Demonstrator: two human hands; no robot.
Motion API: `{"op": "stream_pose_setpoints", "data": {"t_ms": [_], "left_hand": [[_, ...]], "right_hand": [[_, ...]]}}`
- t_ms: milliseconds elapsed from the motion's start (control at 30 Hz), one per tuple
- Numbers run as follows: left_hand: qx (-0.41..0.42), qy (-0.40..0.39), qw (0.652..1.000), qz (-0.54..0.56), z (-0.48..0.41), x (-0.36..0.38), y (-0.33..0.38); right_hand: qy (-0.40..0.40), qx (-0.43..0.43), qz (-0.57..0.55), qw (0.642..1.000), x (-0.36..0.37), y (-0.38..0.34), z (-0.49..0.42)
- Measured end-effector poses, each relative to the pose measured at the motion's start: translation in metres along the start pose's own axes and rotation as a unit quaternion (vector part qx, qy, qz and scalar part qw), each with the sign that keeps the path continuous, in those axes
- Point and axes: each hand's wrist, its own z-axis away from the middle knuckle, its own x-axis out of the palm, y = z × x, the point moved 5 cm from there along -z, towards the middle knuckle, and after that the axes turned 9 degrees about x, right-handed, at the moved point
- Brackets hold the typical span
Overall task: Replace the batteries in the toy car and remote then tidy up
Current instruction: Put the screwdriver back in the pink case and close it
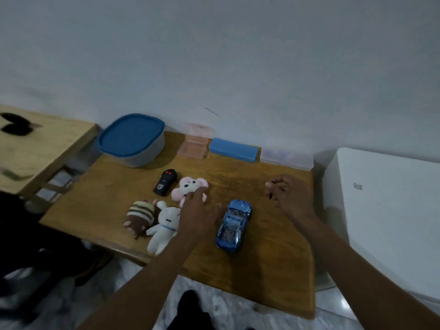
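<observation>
A blue toy car (pixel 233 226) lies on the wooden table (pixel 262 258), nose toward the wall. The black remote (pixel 165 182) with red buttons lies further back and to the left. My left hand (pixel 198 211) reaches between the car and the plush toys, fingers stretched out and relaxed, fingertips over the pink plush (pixel 188 188). My right hand (pixel 289 195) hovers right of the car with fingers loosely curled; a small dark thing seems to sit between them, too blurred to name.
A white plush (pixel 164 226) and a brown striped plush (pixel 139 217) lie at the left. Along the wall stand a grey tub with a blue lid (pixel 131 139), an open pink case (pixel 194 145), a blue box (pixel 233 150) and a clear box (pixel 287 158). A white appliance (pixel 385 210) flanks the table's right.
</observation>
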Motion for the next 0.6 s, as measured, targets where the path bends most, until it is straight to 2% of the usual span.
{"op": "stream_pose_setpoints", "data": {"t_ms": [100, 233, 533, 600], "left_hand": [[0.045, 0.010, 0.999, -0.012, -0.027, -0.022, -0.008], [0.046, 0.018, 0.998, -0.038, -0.076, -0.054, -0.034], [0.102, -0.026, 0.994, -0.010, -0.209, -0.076, -0.104], [0.153, -0.033, 0.987, -0.035, -0.231, -0.073, -0.108]], "right_hand": [[-0.017, 0.001, -0.015, 1.000, 0.022, -0.023, -0.016], [-0.035, 0.011, -0.035, 0.999, 0.067, -0.058, -0.039], [0.018, 0.056, -0.078, 0.995, 0.170, -0.131, -0.125], [0.032, 0.072, -0.080, 0.994, 0.187, -0.138, -0.147]]}}
